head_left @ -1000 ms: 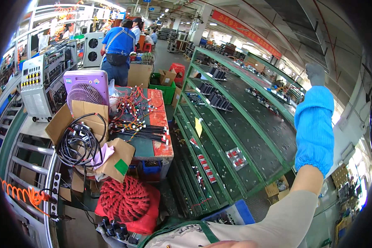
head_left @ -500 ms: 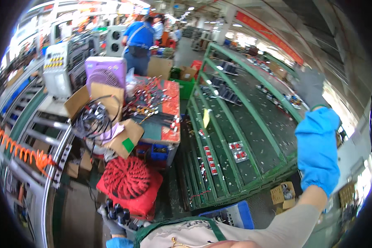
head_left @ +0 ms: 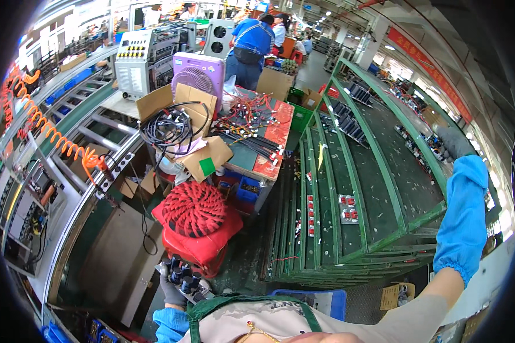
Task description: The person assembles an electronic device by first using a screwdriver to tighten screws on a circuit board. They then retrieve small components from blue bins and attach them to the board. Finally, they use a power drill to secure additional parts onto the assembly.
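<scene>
My left hand [head_left: 170, 290], in a grey glove, is low at the left beside my body. It is closed on a board with several black cylinders [head_left: 186, 279] standing on it. My right arm, in a blue sleeve, stretches out to the far right. At its end, my grey-gloved right hand [head_left: 455, 142] is over the upper shelf of a green metal rack [head_left: 377, 143], at a row of small dark parts [head_left: 435, 150]. Its fingers are too small and hidden to tell whether they grip a part.
A red stool with a braided cushion [head_left: 193, 209] stands near my left hand. Beyond it are a table [head_left: 274, 134] with wires, a cardboard box of cables [head_left: 207, 155] and a purple fan [head_left: 199, 74]. A roller conveyor [head_left: 106, 128] runs left. A person in blue [head_left: 252, 40] stands behind.
The view has swung, so the scene sits farther right. My right hand has come down from above the rack to the parts on its upper shelf. The left still holds the board.
</scene>
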Demonstrator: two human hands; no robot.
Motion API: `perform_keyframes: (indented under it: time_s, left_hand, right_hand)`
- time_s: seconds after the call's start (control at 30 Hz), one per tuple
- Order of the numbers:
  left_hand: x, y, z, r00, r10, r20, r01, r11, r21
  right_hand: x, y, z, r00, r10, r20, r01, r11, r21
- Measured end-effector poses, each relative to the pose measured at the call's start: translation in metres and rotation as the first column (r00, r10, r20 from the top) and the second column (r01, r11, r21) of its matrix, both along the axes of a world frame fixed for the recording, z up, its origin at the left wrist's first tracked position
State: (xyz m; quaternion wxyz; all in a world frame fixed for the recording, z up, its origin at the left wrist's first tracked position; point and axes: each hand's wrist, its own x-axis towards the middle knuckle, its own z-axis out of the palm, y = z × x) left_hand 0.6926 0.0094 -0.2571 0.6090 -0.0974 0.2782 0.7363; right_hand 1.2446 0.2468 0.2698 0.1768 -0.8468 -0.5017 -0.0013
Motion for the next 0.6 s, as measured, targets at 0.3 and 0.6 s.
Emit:
perform_keyframes:
  time_s: [0.3,0.6]
  left_hand:
    - [0.001,-0.021,0.028,0.996,0.078,-0.036,-0.080,0.995,-0.061]
    - [-0.054,-0.039,0.010,0.995,0.100,-0.028,-0.100,0.995,0.028]
  right_hand:
    - [0.041,0.005,-0.001,0.997,0.055,-0.053,-0.041,0.972,0.231]
    - [0.124,-0.054,0.059,0.953,0.295,0.072,-0.242,0.594,0.767]
